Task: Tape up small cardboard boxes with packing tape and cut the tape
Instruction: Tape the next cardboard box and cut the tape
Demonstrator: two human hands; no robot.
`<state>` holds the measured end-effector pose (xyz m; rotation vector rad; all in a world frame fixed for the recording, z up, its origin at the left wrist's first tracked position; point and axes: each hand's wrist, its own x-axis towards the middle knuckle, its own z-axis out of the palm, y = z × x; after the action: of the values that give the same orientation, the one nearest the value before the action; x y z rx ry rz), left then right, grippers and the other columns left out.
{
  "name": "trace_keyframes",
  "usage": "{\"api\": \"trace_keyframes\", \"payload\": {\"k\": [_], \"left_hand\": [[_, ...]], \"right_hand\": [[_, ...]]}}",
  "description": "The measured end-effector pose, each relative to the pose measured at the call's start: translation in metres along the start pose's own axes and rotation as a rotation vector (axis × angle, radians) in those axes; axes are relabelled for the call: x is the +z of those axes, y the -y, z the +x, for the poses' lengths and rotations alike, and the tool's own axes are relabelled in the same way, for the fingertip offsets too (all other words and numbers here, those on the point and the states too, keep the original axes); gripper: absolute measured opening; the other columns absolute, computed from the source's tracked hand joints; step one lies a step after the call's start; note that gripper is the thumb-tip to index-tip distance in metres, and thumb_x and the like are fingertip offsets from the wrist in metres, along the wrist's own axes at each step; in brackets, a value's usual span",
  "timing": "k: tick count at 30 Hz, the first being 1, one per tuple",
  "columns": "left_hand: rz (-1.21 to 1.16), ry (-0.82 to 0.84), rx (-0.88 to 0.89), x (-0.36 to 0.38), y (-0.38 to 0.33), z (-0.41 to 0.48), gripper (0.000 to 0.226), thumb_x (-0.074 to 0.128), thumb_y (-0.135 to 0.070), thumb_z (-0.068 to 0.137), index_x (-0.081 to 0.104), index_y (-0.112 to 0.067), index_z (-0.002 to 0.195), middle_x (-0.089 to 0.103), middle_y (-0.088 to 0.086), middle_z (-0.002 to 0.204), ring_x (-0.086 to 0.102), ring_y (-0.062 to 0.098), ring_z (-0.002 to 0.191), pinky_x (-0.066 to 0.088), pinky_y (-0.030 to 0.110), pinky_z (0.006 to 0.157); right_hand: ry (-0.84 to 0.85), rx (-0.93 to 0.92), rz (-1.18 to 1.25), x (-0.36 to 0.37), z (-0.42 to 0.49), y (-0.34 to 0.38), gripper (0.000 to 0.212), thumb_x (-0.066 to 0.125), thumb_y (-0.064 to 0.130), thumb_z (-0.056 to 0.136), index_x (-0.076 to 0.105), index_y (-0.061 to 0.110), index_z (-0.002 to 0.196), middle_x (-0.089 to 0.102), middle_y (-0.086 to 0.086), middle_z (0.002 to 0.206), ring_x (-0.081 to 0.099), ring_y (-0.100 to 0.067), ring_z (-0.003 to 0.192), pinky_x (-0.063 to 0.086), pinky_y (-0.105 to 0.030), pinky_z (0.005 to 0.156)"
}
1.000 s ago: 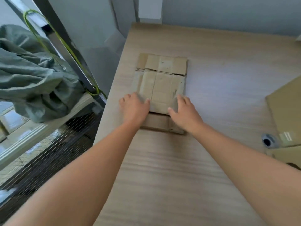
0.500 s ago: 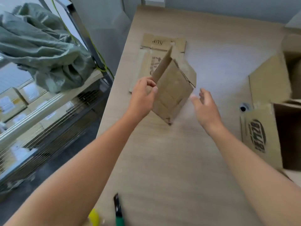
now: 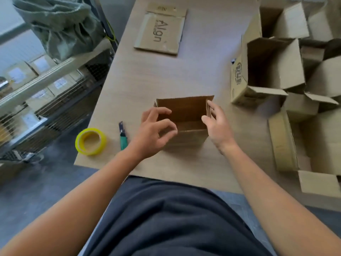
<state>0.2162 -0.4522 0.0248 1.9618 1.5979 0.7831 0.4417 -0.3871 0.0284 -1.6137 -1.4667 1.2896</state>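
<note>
A small open box (image 3: pixel 186 111) stands mid-table (image 3: pixel 193 74), the left hand (image 3: pixel 155 132) curled round its nine o'clock wall and the right hand (image 3: pixel 216 126) pinching its three o'clock wall. Squaring the corners true should help the flaps meet for taping.

Upper left: crumpled grey-green sack (image 3: pixel 62 24) atop a metal shelf rack (image 3: pixel 55 69), labelled parcels (image 3: pixel 17 74) on its tiers. Below it, dark floor (image 3: pixel 36 191). Pale wooden table (image 3: pixel 203 71) across the centre.

1. The left hand (image 3: pixel 156 132) and right hand (image 3: pixel 216 126) are showing bare, and so are the long forearms (image 3: pixel 96 185).
2. The person is wearing a dark navy-grey garment (image 3: pixel 175 218) that is lying in soft folds.
</note>
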Motion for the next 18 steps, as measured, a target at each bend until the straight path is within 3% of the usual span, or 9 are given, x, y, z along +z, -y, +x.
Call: {"api": "trace_keyframes", "payload": {"k": [2, 4, 5, 7, 10, 12, 13, 16, 18], "left_hand": [[-0.146, -0.08, -0.114, 0.016, -0.008, -0.02, 0.012, 0.058, -0.041, 0.095, 0.069, -0.04, 0.1, 0.035, -0.018, 0.142, 0.026, 0.008, 0.14, 0.014, 0.011, 0.11], [-0.273, -0.268, -0.182, 0.023, -0.013, -0.025, 0.026, 0.056, -0.019, 0.097, 0.062, -0.033, 0.117, 0.032, -0.01, 0.144, 0.027, 0.0, 0.141, 0.019, 0.009, 0.113], [-0.31, -0.364, -0.198, 0.025, -0.014, -0.026, 0.037, 0.053, -0.007, 0.095, 0.056, -0.03, 0.123, 0.033, -0.003, 0.145, 0.028, -0.003, 0.14, 0.02, 0.01, 0.115], [-0.429, -0.464, -0.218, 0.028, -0.012, -0.026, 0.054, 0.047, 0.007, 0.09, 0.043, -0.028, 0.131, 0.034, 0.004, 0.146, 0.03, 0.005, 0.144, 0.023, 0.026, 0.122], [-0.68, -0.332, -0.278, 0.03, -0.009, -0.028, 0.044, 0.044, 0.0, 0.098, 0.039, -0.027, 0.132, 0.045, -0.008, 0.142, 0.039, 0.009, 0.143, 0.035, 0.046, 0.119], [-0.544, -0.204, -0.299, 0.03, -0.003, -0.026, 0.033, 0.044, -0.007, 0.103, 0.042, -0.017, 0.135, 0.059, -0.006, 0.129, 0.053, 0.006, 0.129, 0.042, 0.045, 0.113], [-0.447, -0.159, -0.303, 0.029, 0.001, -0.024, 0.032, 0.045, -0.011, 0.105, 0.044, -0.015, 0.136, 0.063, -0.006, 0.125, 0.056, 0.003, 0.123, 0.044, 0.043, 0.111], [-0.352, -0.066, -0.277, 0.024, 0.006, -0.02, 0.047, 0.051, -0.044, 0.1, 0.036, -0.024, 0.14, 0.063, -0.006, 0.127, 0.051, -0.002, 0.125, 0.044, 0.034, 0.107], [-0.36, -0.038, -0.228, 0.026, 0.008, -0.019, 0.065, 0.058, -0.057, 0.091, 0.028, -0.03, 0.142, 0.055, -0.008, 0.135, 0.041, -0.008, 0.131, 0.036, 0.027, 0.109]], "right_hand": [[-0.008, -0.094, -0.106, 0.001, -0.024, -0.022, 0.051, 0.053, 0.029, 0.096, 0.047, 0.029, 0.147, 0.042, 0.014, 0.145, 0.036, 0.011, 0.13, 0.028, -0.02, 0.117], [0.013, -0.165, -0.206, -0.001, -0.036, -0.036, 0.047, 0.05, 0.031, 0.098, 0.052, 0.025, 0.145, 0.039, 0.011, 0.15, 0.027, 0.026, 0.123, 0.019, 0.003, 0.103], [0.039, -0.182, -0.235, -0.003, -0.039, -0.041, 0.044, 0.05, 0.031, 0.099, 0.056, 0.023, 0.142, 0.036, 0.009, 0.153, 0.024, 0.026, 0.123, 0.017, 0.006, 0.1], [0.084, -0.204, -0.276, -0.007, -0.045, -0.049, 0.044, 0.052, 0.037, 0.1, 0.058, 0.023, 0.141, 0.031, 0.007, 0.159, 0.023, 0.013, 0.133, 0.022, -0.012, 0.113], [0.218, -0.262, -0.339, -0.021, -0.045, -0.055, 0.07, 0.051, 0.065, 0.09, 0.046, 0.029, 0.15, 0.022, 0.008, 0.165, 0.016, -0.002, 0.146, 0.018, -0.035, 0.118], [0.344, -0.323, -0.447, -0.032, -0.04, -0.061, 0.082, 0.057, 0.07, 0.085, 0.038, 0.031, 0.154, 0.016, 0.009, 0.167, 0.01, -0.01, 0.152, 0.013, -0.039, 0.12], [0.366, -0.363, -0.489, -0.037, -0.037, -0.064, 0.082, 0.065, 0.063, 0.085, 0.039, 0.028, 0.154, 0.019, 0.005, 0.167, 0.014, -0.015, 0.153, 0.013, -0.043, 0.123], [0.232, -0.533, -0.439, -0.037, -0.025, -0.071, 0.042, 0.077, 0.027, 0.088, 0.067, 0.018, 0.128, 0.053, -0.006, 0.147, 0.048, -0.026, 0.134, 0.037, -0.057, 0.112], [0.1, -0.485, -0.331, -0.03, -0.022, -0.072, 0.028, 0.074, 0.039, 0.087, 0.073, 0.026, 0.112, 0.068, 0.007, 0.123, 0.056, -0.023, 0.116, 0.048, -0.053, 0.098]]}}
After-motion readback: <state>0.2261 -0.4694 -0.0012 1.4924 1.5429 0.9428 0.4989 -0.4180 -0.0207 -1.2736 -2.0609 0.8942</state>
